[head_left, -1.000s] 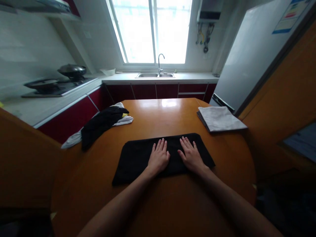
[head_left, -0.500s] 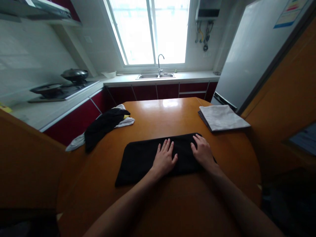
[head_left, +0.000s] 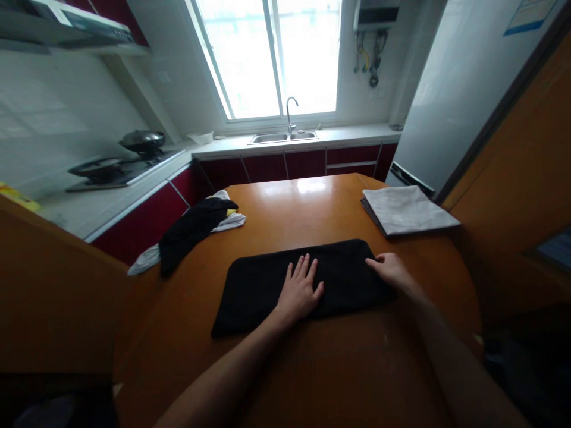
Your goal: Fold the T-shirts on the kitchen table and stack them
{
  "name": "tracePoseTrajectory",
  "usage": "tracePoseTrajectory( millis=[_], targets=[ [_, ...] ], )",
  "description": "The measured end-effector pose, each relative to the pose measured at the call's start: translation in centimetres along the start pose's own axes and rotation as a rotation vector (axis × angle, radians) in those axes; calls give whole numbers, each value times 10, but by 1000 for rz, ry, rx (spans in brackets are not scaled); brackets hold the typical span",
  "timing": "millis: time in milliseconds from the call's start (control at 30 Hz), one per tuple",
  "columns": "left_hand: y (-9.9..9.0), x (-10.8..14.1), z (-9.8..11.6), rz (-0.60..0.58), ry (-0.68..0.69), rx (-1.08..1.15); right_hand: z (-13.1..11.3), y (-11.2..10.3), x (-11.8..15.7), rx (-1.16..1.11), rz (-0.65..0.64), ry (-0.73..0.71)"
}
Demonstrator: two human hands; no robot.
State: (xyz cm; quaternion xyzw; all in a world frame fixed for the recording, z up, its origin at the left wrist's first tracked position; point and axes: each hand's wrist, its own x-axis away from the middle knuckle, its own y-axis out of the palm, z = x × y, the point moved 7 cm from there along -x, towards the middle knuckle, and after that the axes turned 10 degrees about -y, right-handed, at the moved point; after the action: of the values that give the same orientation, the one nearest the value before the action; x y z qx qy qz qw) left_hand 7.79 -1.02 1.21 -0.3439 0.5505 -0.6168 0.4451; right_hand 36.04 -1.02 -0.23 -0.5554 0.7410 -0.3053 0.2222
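A folded black cloth [head_left: 254, 288] lies flat on the wooden table in front of me, a long piece whose exact kind I cannot make out. Palm down near its middle rests my left hand [head_left: 298, 294], open with the fingers stretched out. My right hand [head_left: 392, 271] is at the cloth's right edge, its thumb and fingers closed on that edge in a pinch. Part of the right fingers is tucked out of sight.
On the wooden table [head_left: 285, 217], a loose heap of black and white clothes [head_left: 191, 232] hangs over the left edge. A stack of folded grey cloths [head_left: 408, 211] lies at the right. Beyond are a sink [head_left: 271, 138], a stove [head_left: 134, 175] and a fridge [head_left: 446, 95].
My right hand has gone from lying spread on the cloth to its right edge, where the fingers have closed. The left hand stays flat. The view has shifted slightly.
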Motion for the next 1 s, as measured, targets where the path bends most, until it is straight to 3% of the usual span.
tracePoseTrajectory(
  millis=[267,400,567,767,900,1000],
  targets=[
    [-1,-2,-1,-32,-21,24,-17,-1,11,-421,-202,67],
    [-10,-5,0,-39,-40,107,-30,-6,19,-577,-240,88],
    [-39,-3,15,38,59,514,-59,-3,28,-739,-237,2],
    [-32,-5,23,-108,63,1167,-98,26,43,-700,-193,-157],
    [-25,-7,20,-111,54,1303,-115,52,53,-500,-130,-316],
    [-23,-10,10,-22,-7,1251,-121,75,63,-472,-243,-384]
  ],
)
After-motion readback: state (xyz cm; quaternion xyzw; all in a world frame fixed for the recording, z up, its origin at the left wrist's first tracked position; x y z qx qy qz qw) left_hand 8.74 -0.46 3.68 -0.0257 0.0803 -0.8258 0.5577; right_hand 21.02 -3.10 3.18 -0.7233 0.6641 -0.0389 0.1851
